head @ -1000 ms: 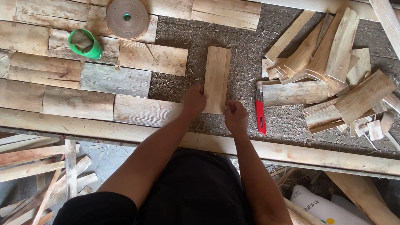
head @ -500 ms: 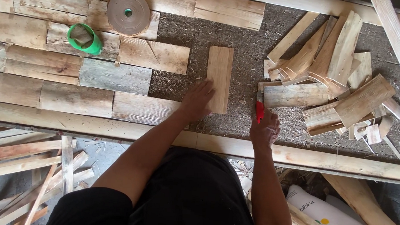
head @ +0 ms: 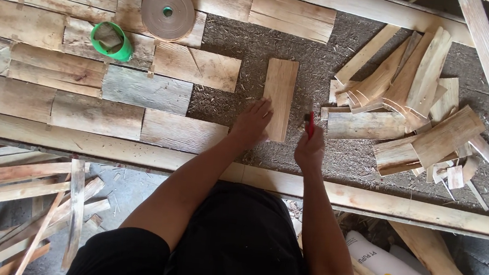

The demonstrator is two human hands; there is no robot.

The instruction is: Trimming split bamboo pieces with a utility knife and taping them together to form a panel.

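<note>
Since half a second ago, my right hand (head: 310, 151) has lifted the red-handled tool (head: 310, 125), fist closed around it. My left hand (head: 252, 123) lies open, fingers flat on the lower left edge of the short pale wooden plank (head: 279, 98). That plank sits on rough grey board, long axis pointing away from me, just left of the tool.
</note>
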